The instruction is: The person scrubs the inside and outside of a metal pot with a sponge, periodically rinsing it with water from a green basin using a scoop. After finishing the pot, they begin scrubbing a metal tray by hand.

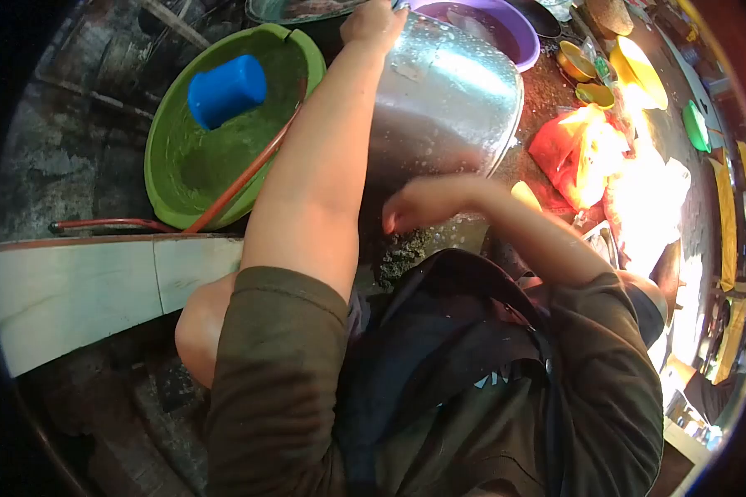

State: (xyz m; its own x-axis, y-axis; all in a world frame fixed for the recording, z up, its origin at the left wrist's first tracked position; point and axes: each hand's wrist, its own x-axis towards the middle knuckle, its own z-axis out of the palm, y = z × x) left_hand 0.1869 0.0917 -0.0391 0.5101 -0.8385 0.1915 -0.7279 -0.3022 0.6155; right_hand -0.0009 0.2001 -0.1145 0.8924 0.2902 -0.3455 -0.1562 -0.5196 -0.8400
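A large silver metal pot, wet and dotted with suds, lies tilted in front of me. My left hand reaches out to its far edge and grips it there; the fingertips are partly hidden. Close to the near side of the pot is my right hand, slightly blurred, with its fingers curled inward. What those fingers hold, if anything, is hidden. Left of the pot stands a green basin with water, and a blue plastic dipper floats or rests in it.
A red hose crosses the green basin's edge. Behind the pot is a purple basin with liquid. Yellow bowls and a red plastic bag lie at right. A pale tiled ledge runs along the left.
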